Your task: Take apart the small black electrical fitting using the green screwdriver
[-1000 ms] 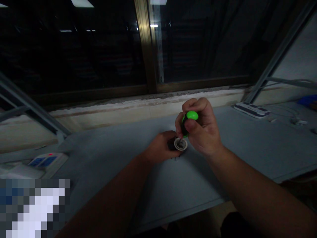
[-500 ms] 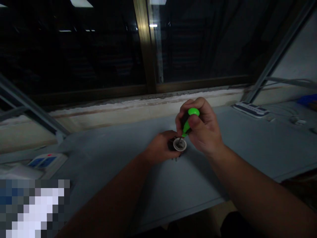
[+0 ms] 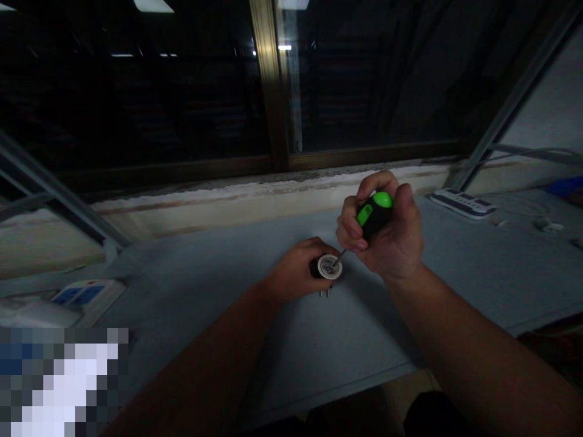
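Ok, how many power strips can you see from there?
2. One power strip sits at the back right of the table; the other strip, with blue switches, lies at far left. More could be hidden in the dim light.

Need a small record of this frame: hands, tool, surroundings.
left hand: holds a small round fitting, white ring on top, metal prongs sticking out
right hand: grips a green-and-black screwdriver
screwdriver tip: at the ring's centre
surface: grey table
nearby: power strip far right, another power strip left, dark window ahead
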`<action>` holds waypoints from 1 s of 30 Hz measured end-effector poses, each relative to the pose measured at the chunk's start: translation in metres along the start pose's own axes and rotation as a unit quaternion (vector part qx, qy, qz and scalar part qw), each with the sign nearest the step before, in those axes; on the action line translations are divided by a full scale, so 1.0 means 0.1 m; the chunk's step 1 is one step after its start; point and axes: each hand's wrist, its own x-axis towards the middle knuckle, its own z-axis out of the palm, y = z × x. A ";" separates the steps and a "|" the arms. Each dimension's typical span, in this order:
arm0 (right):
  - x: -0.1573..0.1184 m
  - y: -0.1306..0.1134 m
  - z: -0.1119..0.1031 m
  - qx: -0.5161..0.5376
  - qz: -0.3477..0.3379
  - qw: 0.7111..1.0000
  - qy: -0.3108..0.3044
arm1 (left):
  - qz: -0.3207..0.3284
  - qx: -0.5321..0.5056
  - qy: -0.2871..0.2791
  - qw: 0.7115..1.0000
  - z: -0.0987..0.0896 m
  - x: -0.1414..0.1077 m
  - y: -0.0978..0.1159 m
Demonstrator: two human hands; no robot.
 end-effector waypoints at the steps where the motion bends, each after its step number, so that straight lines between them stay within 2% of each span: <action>1: 0.00 0.01 0.00 0.001 0.001 1.000 -0.004 | -0.003 0.003 -0.001 1.000 0.00 0.00 -0.01; 6: -0.03 0.05 -0.01 -0.021 0.043 0.999 -0.006 | -0.017 0.007 -0.001 1.000 0.00 -0.01 0.01; 13: -0.05 0.03 0.02 -0.016 0.038 0.999 0.004 | -0.016 -0.002 0.008 1.000 0.01 0.01 0.06; 19: -0.06 0.10 0.01 -0.003 0.004 1.000 -0.025 | -0.025 0.004 0.013 1.000 0.02 0.01 0.05; 24: -0.03 0.13 -0.02 -0.044 -0.041 0.998 0.001 | -0.033 0.008 0.008 0.999 0.00 0.00 0.04; 30: -0.07 0.12 0.04 -0.053 0.036 0.998 0.017 | -0.069 -0.006 0.003 0.998 0.00 -0.01 0.07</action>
